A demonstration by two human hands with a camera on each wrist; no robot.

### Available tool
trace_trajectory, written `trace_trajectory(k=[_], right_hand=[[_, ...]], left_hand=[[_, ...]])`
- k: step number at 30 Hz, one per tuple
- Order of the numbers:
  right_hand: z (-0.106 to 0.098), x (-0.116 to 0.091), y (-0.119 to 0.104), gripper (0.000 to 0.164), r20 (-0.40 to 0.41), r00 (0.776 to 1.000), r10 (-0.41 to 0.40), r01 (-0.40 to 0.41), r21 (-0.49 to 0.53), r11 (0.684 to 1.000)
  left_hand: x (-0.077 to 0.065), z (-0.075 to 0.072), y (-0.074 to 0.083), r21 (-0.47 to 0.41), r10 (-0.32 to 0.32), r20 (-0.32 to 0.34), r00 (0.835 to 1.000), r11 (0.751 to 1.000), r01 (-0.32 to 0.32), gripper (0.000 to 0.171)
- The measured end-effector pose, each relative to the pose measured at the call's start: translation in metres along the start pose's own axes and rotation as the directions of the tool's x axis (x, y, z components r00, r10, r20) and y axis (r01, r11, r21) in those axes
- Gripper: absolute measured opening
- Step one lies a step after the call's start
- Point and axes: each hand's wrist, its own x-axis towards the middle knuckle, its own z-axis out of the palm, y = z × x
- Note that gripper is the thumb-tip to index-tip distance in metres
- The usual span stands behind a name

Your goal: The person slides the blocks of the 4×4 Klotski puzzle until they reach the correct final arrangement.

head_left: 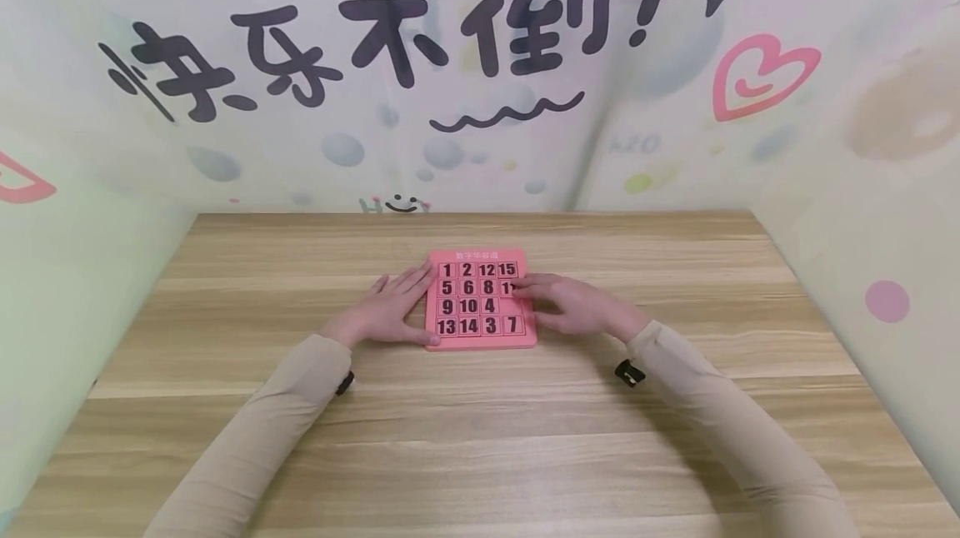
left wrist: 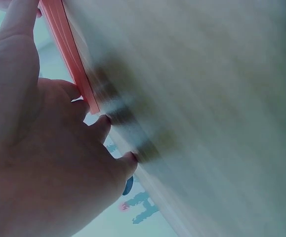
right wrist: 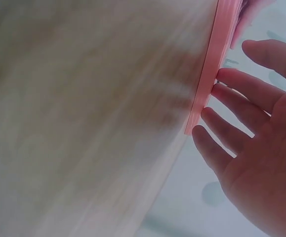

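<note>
A pink sliding number puzzle (head_left: 483,342) lies flat on the wooden table, its black-numbered tiles facing up. A gap without a tile (head_left: 513,306) shows at the right of its third row. My left hand (head_left: 386,311) rests along the puzzle's left edge, fingers extended toward the upper corner and thumb at the lower corner. From the right side, my right hand (head_left: 573,305) reaches over the edge, its fingertips touching the tile marked 11 (head_left: 507,288) and partly covering it. In the right wrist view, the fingers are loosely bent near the pink rim (right wrist: 212,64).
The wooden table (head_left: 480,438) extends around the puzzle. Behind it hangs a pale printed backdrop (head_left: 480,163) with large black characters, and similar pale walls stand left and right. A small black device (head_left: 630,373) sits at the right wrist.
</note>
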Motion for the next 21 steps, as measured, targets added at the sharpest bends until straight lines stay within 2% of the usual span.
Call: trace_trajectory(k=[11, 21], right_hand=[[-0.0041, 0.0005, 0.0062, 0.047, 0.030, 1.000, -0.004, 0.002, 0.075, 0.997], [-0.0038, -0.0073, 0.0004, 0.048, 0.084, 0.996, -0.027, 0.022, 0.056, 0.998]], left_hand=[[0.0000, 0.0005, 0.0003, -0.008, 0.004, -0.005, 1.000, 1.000, -0.004, 0.110], [0.0011, 0.0009, -0.0004, -0.003, 0.003, -0.005, 1.000, 1.000, -0.003, 0.110]])
